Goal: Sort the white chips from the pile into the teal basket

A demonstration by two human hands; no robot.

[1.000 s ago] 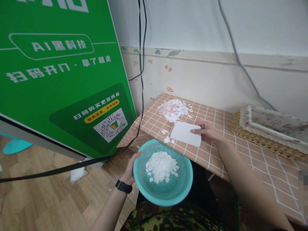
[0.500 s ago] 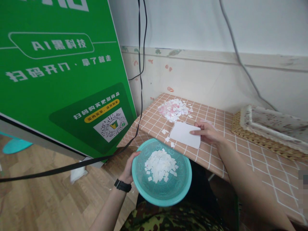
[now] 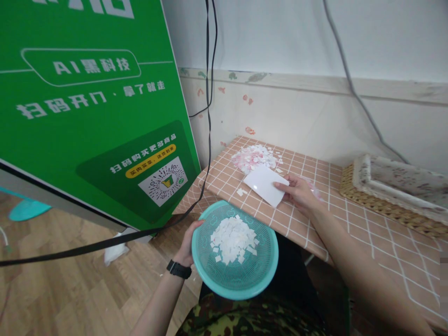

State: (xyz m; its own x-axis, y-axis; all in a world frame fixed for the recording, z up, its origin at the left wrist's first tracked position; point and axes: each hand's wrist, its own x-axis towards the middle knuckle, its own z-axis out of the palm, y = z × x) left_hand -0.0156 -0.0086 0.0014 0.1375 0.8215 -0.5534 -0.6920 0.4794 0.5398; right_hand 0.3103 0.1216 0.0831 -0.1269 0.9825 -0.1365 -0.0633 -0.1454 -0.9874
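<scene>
My left hand grips the left rim of a teal plastic colander, its fingers partly hidden beneath. A heap of small white paper pieces lies in the colander, which is held just below the table edge. Between thumb and fingers, my right hand pinches a white card over the table, tilted. Behind the card is a pile of white and pink paper scraps. A few loose white scraps lie near the table's edge, left of the card.
The table wears a brown cloth with white grid lines. A lined wicker basket stands at its right. On the left rises a green printed cabinet, with a black strap hanging across. A white wall is behind.
My right hand has moved the card slightly up and left, towards the pile, and turned it. Fewer loose scraps show near the edge. The colander stays almost still.
</scene>
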